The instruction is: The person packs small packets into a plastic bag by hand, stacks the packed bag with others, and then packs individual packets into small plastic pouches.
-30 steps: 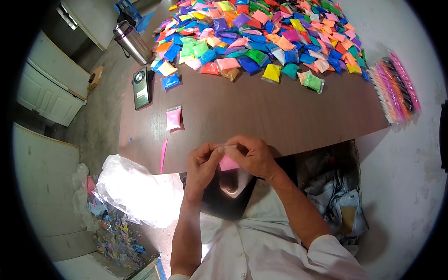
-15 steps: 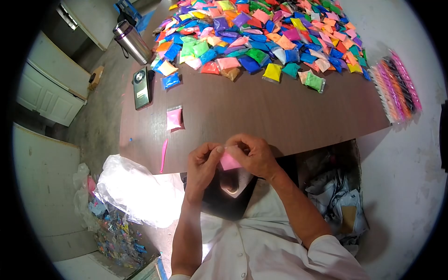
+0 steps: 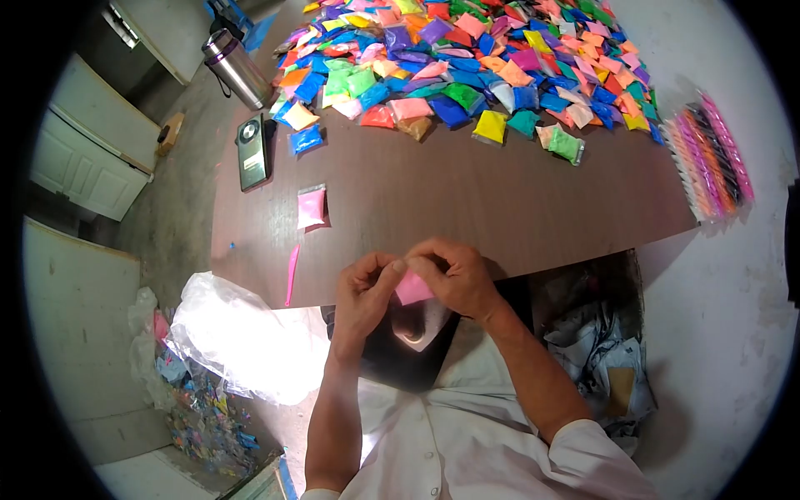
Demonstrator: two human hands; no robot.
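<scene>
Both my hands meet at the table's near edge around a small pink packet (image 3: 413,288). My left hand (image 3: 365,287) pinches its upper edge between thumb and forefinger. From the other side, my right hand (image 3: 454,275) grips the same edge, its fingertips almost touching the left ones. The packet's lower part hangs below the fingers; its top is hidden by them. Left of my hands, a thin pink plastic tool (image 3: 292,275) lies near the table edge. Beyond it rests another clear packet with pink filling (image 3: 312,207).
A large heap of colourful packets (image 3: 450,62) covers the table's far side. A steel flask (image 3: 236,68) and a phone (image 3: 253,154) stand and lie at left. Bundled coloured strips (image 3: 708,158) sit at right. A clear plastic bag (image 3: 225,333) hangs below the left edge.
Almost nothing differs. My hands keep their pinch on the pink packet, and the view has shifted very slightly.
</scene>
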